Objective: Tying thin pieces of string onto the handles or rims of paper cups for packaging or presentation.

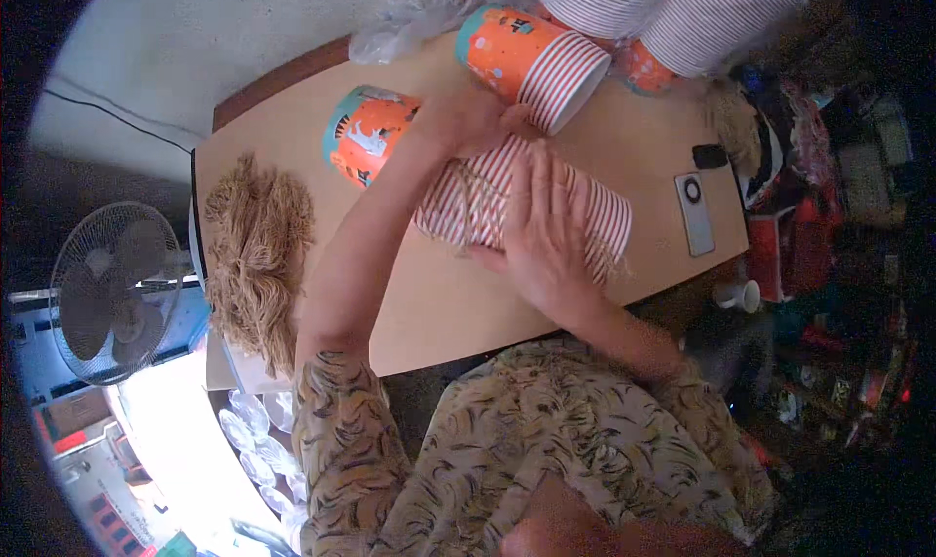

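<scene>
A long stack of nested paper cups [606,211] lies on its side on the table, with striped red and white rims and an orange and teal printed wall at its left end. Thin tan twine [458,191] crosses the rims. My left hand [468,123] is bent over the far side of the stack, its fingertips partly hidden. Across the near side, my right hand [551,230] rests with its fingers over the rims and thumb apart, holding the stack. A second cup stack [512,55] lies just beyond my hands.
Bundles of tan twine [258,255] lie at the table's left. More stacked cups [717,16] in clear plastic stand at the back. A phone [694,216] and a small black object [710,156] lie on the right of the table [429,313]. A fan [117,289] stands beyond its left edge.
</scene>
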`<state>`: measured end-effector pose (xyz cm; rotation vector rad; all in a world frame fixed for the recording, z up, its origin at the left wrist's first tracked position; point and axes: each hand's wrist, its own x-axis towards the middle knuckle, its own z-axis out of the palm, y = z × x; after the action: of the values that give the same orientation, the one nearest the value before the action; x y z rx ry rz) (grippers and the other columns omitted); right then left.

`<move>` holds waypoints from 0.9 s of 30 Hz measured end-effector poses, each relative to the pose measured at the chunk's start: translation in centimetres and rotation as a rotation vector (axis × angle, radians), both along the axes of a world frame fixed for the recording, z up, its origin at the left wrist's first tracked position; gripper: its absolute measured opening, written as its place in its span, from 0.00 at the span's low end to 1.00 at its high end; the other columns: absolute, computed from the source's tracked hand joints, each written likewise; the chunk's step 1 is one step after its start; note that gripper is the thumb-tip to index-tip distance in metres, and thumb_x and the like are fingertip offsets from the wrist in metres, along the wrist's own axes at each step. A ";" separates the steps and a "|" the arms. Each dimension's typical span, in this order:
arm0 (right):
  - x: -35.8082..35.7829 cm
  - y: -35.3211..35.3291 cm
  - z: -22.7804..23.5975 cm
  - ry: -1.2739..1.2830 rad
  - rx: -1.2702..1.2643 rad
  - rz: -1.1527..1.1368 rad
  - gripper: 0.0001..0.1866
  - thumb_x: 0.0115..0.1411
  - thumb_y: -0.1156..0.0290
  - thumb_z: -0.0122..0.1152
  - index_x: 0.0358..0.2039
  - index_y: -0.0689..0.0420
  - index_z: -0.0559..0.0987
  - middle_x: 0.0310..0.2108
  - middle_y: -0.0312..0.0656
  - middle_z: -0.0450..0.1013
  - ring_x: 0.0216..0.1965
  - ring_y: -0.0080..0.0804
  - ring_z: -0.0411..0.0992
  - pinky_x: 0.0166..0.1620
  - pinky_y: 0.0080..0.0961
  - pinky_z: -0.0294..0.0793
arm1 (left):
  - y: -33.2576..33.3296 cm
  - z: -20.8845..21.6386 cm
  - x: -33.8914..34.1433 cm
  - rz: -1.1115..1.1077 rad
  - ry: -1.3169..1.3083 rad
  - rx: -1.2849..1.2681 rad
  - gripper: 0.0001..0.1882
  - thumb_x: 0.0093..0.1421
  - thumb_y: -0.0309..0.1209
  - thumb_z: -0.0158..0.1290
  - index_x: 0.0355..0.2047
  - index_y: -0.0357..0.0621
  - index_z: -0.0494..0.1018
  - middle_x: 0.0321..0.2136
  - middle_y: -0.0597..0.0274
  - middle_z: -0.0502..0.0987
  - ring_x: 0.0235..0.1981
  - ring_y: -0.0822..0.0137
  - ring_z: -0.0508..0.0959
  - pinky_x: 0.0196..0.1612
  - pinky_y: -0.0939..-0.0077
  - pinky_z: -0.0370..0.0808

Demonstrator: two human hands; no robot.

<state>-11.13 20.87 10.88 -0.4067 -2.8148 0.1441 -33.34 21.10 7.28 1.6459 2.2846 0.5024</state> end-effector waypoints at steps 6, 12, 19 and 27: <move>-0.4 0.6 0.0 -0.028 0.058 -0.041 0.61 0.42 0.36 0.67 0.64 0.72 0.56 0.61 0.64 0.58 0.62 0.60 0.58 0.63 0.60 0.54 | -1.7 4.2 1.7 -0.011 -0.023 -0.051 0.31 0.68 0.59 0.32 0.42 0.58 0.82 0.42 0.47 0.81 0.46 0.47 0.79 0.51 0.51 0.74; -0.7 0.7 -0.1 -0.007 0.086 -0.024 0.57 0.44 0.36 0.66 0.65 0.61 0.59 0.60 0.63 0.58 0.60 0.60 0.59 0.60 0.60 0.56 | -1.9 3.3 1.7 0.024 -0.018 -0.027 0.33 0.68 0.59 0.32 0.37 0.55 0.83 0.38 0.46 0.81 0.44 0.46 0.80 0.47 0.48 0.75; -0.8 0.9 -0.1 -0.020 0.058 -0.016 0.55 0.44 0.37 0.68 0.65 0.60 0.60 0.60 0.62 0.57 0.60 0.60 0.58 0.58 0.60 0.56 | -1.8 3.6 1.9 0.036 0.066 0.004 0.34 0.68 0.57 0.34 0.33 0.43 0.82 0.34 0.42 0.81 0.40 0.44 0.81 0.45 0.48 0.76; -0.8 1.4 -0.1 -0.001 0.040 -0.002 0.54 0.43 0.40 0.70 0.63 0.60 0.62 0.58 0.60 0.59 0.59 0.58 0.59 0.58 0.59 0.57 | -2.0 3.5 1.9 0.006 0.074 0.038 0.34 0.69 0.56 0.34 0.32 0.45 0.82 0.29 0.44 0.81 0.37 0.44 0.81 0.43 0.48 0.76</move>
<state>-11.92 22.23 10.77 -0.4001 -2.8135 0.0873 -31.43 19.15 10.77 1.7031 2.3468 0.4980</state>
